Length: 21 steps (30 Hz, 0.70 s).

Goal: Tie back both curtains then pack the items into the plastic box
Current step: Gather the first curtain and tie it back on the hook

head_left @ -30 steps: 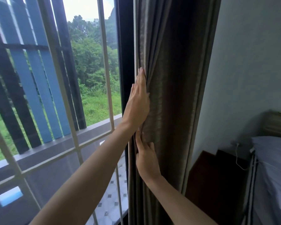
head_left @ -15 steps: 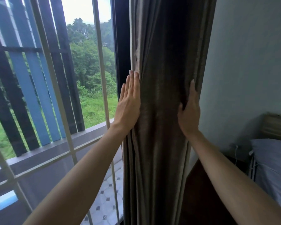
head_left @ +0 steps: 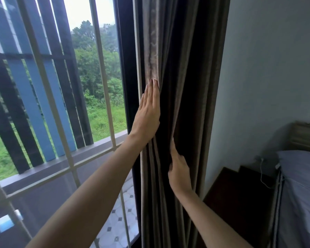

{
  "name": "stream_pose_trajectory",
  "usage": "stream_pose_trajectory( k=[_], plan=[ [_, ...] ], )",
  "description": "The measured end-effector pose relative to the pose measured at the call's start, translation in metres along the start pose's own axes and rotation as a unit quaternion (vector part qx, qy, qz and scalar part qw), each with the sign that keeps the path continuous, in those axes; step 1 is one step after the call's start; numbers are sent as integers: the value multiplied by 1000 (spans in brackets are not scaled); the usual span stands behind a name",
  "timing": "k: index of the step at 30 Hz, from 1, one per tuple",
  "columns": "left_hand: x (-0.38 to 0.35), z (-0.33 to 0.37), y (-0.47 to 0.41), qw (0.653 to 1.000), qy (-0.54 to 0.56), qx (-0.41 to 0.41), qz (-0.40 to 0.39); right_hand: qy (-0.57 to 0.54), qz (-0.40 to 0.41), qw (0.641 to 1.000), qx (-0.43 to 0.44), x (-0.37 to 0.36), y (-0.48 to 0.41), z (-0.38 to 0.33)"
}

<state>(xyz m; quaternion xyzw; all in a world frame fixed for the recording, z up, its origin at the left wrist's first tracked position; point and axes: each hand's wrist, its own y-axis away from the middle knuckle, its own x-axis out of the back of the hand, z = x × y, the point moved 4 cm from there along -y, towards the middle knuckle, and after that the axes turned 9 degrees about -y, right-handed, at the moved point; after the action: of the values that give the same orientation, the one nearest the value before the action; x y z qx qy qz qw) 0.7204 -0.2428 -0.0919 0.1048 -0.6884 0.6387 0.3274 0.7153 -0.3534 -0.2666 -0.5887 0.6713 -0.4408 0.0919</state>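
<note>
Head view: person is standing at window (head_left: pixel 61 122), both bare arms reaching to curtain (head_left: pixel 186 77).
Curtain position: hanging gathered in folds at the window's right edge, between dark frame (head_left: pixel 127 68) and wall (head_left: pixel 267 68); not yet tied.
Left hand (head_left: pixel 148 115): lying flat, fingers straight and together, pressing the curtain's window-side edge; gripping nothing.
Right hand (head_left: pixel 179 170): sitting lower, fingers stretching upward along a middle fold and pushing into the cloth; no closed grasp showing.
Tie-back, plastic box, items: not appearing in view.
Step (judgement): bunching the folds ahead of tying; task is looking early.
Risk 1: flat pressure alone is holding the folds, so freeing a hand to fetch a tie is likely letting them spread back over the glass.
Risk 2: pleats nearest the wall are lying untouched, probably giving a lopsided bundle.
Risk 3: hard pulling could be straining the top fittings, which are out of view.
Writing/brands: none readable anywhere.
</note>
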Motion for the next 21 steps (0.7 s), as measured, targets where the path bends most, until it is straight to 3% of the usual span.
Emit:
stream_pose_trajectory(
  k=[10, 21],
  plan=[
    [4, 14, 2, 997, 75, -8, -3, 39, -2, 999, -7, -19, 15, 0],
    [1, 7, -5, 990, 142, -7, -1, 65, -70, 995, -16, -40, 34, -10]
  ],
)
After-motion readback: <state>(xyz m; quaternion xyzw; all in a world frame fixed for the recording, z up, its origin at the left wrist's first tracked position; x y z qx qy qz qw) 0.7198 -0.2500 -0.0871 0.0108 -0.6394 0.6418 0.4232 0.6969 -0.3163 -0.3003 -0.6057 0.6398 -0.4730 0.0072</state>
